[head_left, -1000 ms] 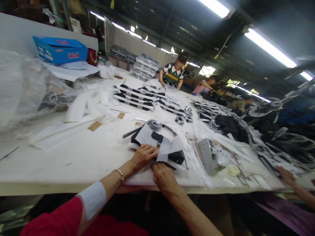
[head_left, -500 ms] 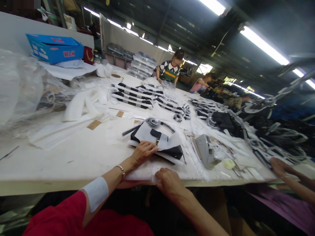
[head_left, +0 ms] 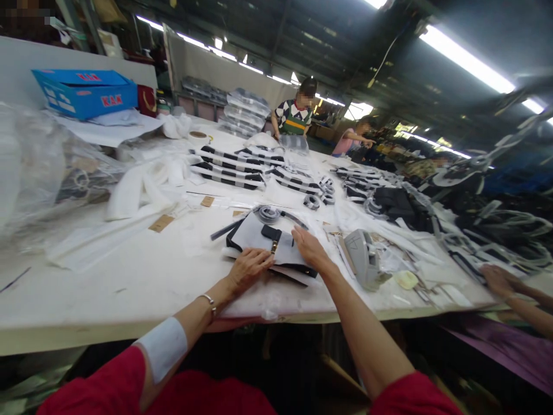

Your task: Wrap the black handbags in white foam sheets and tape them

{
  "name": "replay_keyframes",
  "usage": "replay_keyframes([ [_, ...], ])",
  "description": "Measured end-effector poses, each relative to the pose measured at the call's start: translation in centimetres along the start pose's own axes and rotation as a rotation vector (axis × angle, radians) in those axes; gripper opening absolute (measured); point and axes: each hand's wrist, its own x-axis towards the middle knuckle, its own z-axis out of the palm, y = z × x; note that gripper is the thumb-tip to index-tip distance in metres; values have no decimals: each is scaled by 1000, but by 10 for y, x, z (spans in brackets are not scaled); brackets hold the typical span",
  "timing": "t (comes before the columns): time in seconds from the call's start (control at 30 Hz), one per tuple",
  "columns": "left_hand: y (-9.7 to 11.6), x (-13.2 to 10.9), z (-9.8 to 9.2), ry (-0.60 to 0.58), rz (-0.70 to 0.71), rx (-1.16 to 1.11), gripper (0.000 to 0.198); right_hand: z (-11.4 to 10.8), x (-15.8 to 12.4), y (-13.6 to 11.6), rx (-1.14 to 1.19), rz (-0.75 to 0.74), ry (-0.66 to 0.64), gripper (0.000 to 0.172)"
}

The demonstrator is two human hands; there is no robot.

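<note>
While my left hand [head_left: 248, 268] and right hand [head_left: 309, 249] rest, fingers flat and spread, on the paper-wrapped black bag [head_left: 270, 241] on the tabletop [head_left: 142, 276], even pressure should keep its wrap smooth.

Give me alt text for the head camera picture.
Both hands rest flat on a black handbag half wrapped in white tissue paper: left hand at its near edge, right hand on its right side. It lies on a cluttered white worktable.
</note>
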Motion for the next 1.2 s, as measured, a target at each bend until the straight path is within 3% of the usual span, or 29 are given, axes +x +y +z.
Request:
replay_keyframes([
  [0.1, 2, 1, 0, -3, 33, -9, 24, 45, -28, 37, -32, 21, 28, 53],
  [0.2, 5, 0, -2, -35, -21, -51, 27, 65, -39, 54, -69, -28, 59, 54],
  [0.3, 8, -2, -11, -108, -87, -121, 36, 70, -36, 58, -70, -71, 96, 50],
  [0.43, 12, 6, -30, -248, -110, -183, 37, 72, -38, 61, -11, -160, 248, 47],
  [0.53, 12, 29, -42, -449, -136, -163, 19, 73, -40, 61, 54, -208, 342, 53],
  [0.67, 6, 66, -43, -609, -117, -122, 22, 69, -40, 58, 100, -218, 350, 59],
  [0.87, 3, 87, -19, -598, -53, -102, 16, 60, -41, 54, 107, -273, 324, 59],
  [1.2, 0, 57, -6, -380, -67, -179, 10, 59, -46, 54, 26, -286, 259, 48],
])
